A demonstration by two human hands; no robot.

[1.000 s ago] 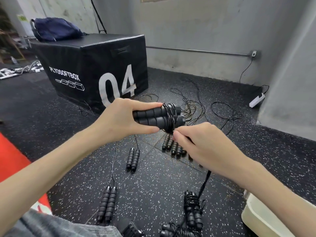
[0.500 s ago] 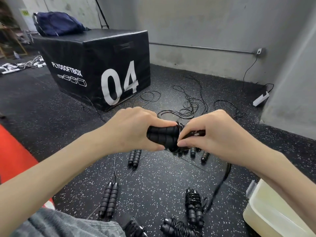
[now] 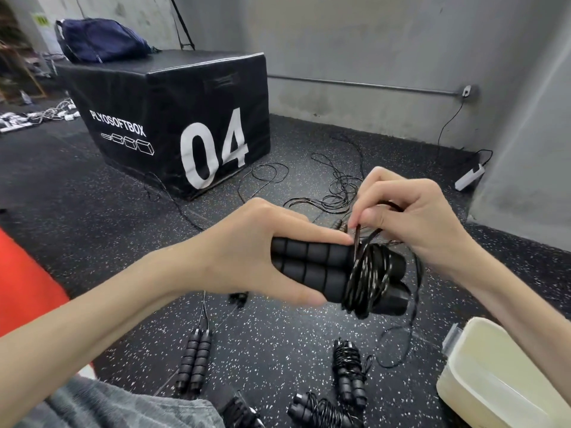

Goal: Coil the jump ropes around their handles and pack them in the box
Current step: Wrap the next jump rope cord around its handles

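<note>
Left hand (image 3: 247, 257) gripping paired handles (image 3: 312, 267) lying crosswise, ends rightward

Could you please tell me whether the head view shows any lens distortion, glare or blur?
Head view: wide-angle bending bows the grey wall pipe and tilts the black padded plyo box; soft even light, faint glints on the black coiled rope; the cream plastic box looks slightly washed out; the left hand is sharp.
</note>
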